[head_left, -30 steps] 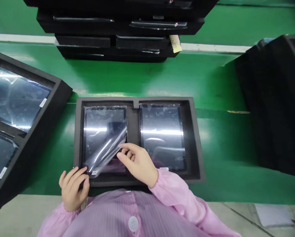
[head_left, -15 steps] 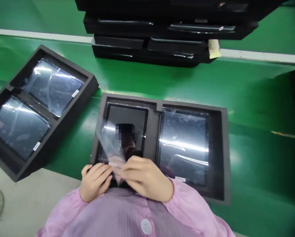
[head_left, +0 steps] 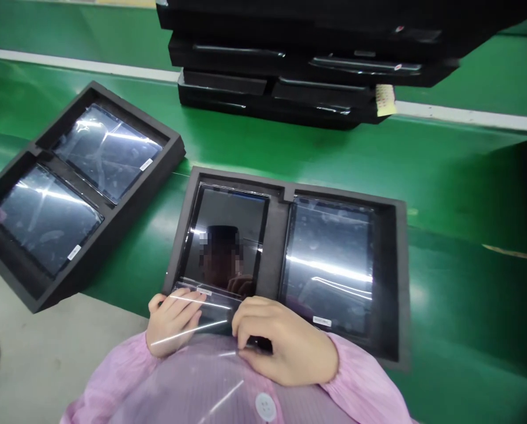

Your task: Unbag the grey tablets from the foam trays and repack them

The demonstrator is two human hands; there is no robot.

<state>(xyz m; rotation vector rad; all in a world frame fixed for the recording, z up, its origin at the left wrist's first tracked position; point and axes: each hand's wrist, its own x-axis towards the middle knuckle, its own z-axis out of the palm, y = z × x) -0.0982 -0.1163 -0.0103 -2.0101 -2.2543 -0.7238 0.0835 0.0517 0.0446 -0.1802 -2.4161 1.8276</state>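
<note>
A glossy dark display panel (head_left: 230, 212) lies in the left pocket of the near black foam tray (head_left: 269, 259), its bare face mirroring the room. My right hand (head_left: 287, 340) pinches a clear protective film (head_left: 214, 323) by its edge at the panel's lower right. The film is folded back over the near edge, spreading across my left hand and the front of my shirt. My left hand (head_left: 175, 321) rests with fingers stretched out on the panel's lower left edge, beside a small white label (head_left: 204, 291). In the right pocket lies a second panel (head_left: 329, 259), its film on.
A second foam tray (head_left: 139, 191) with two film-covered panels sits angled at the left on the green work surface (head_left: 461, 194). Stacked black trays (head_left: 267, 109) stand at the back, with a yellow note (head_left: 385, 100) on one. A dark object borders the right edge.
My right hand has moved toward my body and slightly right, drawing the film from over the left panel to my lap. My left hand stays at the lower left edge.
</note>
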